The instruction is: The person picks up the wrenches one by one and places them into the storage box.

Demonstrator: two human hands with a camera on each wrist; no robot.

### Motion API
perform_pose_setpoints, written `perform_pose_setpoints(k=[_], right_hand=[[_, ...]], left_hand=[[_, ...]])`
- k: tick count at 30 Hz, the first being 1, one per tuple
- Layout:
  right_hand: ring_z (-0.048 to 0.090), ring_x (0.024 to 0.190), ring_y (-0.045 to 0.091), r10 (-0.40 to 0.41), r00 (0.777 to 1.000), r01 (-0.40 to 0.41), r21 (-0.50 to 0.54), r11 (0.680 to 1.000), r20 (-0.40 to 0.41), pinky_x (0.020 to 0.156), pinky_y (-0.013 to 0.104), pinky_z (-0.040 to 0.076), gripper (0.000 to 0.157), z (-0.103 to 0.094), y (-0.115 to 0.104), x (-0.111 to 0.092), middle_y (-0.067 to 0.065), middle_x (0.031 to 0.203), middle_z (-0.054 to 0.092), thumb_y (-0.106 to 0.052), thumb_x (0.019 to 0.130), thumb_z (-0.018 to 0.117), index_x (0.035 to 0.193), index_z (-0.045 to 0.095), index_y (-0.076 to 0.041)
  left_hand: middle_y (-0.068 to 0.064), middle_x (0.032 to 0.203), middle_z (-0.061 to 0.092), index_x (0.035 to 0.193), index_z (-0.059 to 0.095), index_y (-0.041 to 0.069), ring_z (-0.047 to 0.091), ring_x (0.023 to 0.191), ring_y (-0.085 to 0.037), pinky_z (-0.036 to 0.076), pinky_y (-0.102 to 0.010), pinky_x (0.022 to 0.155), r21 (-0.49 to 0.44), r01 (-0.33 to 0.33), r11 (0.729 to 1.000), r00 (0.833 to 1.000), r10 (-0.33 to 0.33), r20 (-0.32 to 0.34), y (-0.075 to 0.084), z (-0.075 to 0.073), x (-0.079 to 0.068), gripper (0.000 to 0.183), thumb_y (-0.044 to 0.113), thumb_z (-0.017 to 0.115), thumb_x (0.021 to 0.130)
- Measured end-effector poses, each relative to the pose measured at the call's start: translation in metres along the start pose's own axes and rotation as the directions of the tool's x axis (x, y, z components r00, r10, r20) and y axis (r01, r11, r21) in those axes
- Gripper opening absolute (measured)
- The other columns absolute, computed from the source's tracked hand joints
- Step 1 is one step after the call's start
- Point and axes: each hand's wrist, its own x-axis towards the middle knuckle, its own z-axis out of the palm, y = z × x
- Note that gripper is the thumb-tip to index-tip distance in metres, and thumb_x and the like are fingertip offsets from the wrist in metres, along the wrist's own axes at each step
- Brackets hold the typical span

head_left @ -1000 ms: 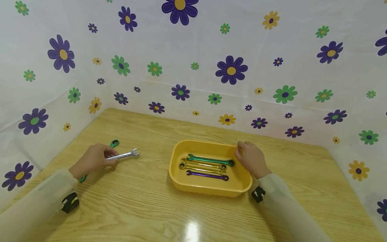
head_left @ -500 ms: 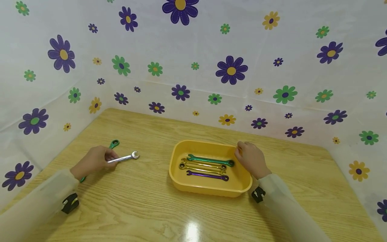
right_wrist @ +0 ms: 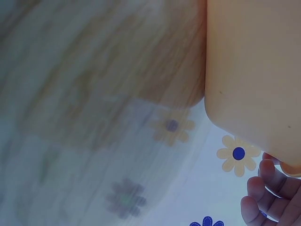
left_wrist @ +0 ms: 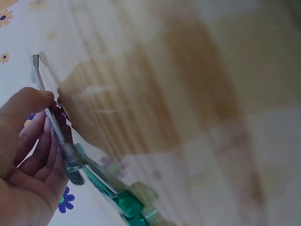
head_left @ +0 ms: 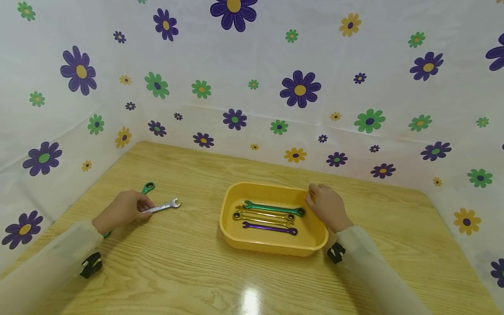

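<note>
My left hand [head_left: 125,209] pinches a silver combination wrench [head_left: 163,206] between thumb and fingers, its open end pointing right. In the left wrist view, the thumb presses the silver wrench [left_wrist: 54,123] against the fingertips. A green wrench [head_left: 148,188] lies beneath that hand, its middle hidden; its ratchet ring shows beyond the knuckles. On the right, my right hand [head_left: 327,206] grips the rim of a yellow plastic bin [head_left: 271,248] at its back right corner. Inside lie a green wrench [head_left: 273,208], two gold wrenches [head_left: 264,218] and a purple wrench [head_left: 269,228].
The wood-grain table [head_left: 189,267] reaches back to a white curtain [head_left: 252,57] printed with flowers, which also stands along the left and right sides. Bare tabletop lies between my left hand and the bin. A black wrist strap [head_left: 91,265] sits at each sleeve.
My left hand has shifted slightly lower and tilted the silver wrench a little, still pinching it. The right hand and the bin have stayed in place.
</note>
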Motion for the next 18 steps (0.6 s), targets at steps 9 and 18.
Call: perform_pose_setpoints(k=[9,18], right_hand=[[0.044,0.056,0.017,-0.004,1.000,0.004,-0.003,1.000,-0.011,0.049,0.025,0.037,0.011,0.0004,0.0009,0.0004,0.006,0.065,0.052,-0.015,0.086,0.057,0.081,0.060,-0.005],[0.044,0.056,0.016,-0.009,1.000,0.009,0.014,1.000,-0.015,0.050,0.026,0.038,0.010,0.0005,0.0012,0.0011,0.007,0.066,0.054,-0.013,0.086,0.058,0.081,0.060,-0.005]], left_hand=[[-0.005,0.076,0.067,0.085,0.070,-0.001,0.057,0.067,-0.009,0.046,-0.022,0.059,0.001,-0.003,1.000,0.999,0.003,-0.039,-0.0006,0.0001,-0.0004,0.010,0.003,0.071,0.076],[-0.009,0.079,0.069,0.091,0.070,-0.002,0.059,0.069,-0.011,0.046,-0.023,0.058,-0.001,0.009,1.000,0.996,-0.009,-0.090,0.0037,-0.0088,-0.0004,0.016,0.009,0.071,0.079]])
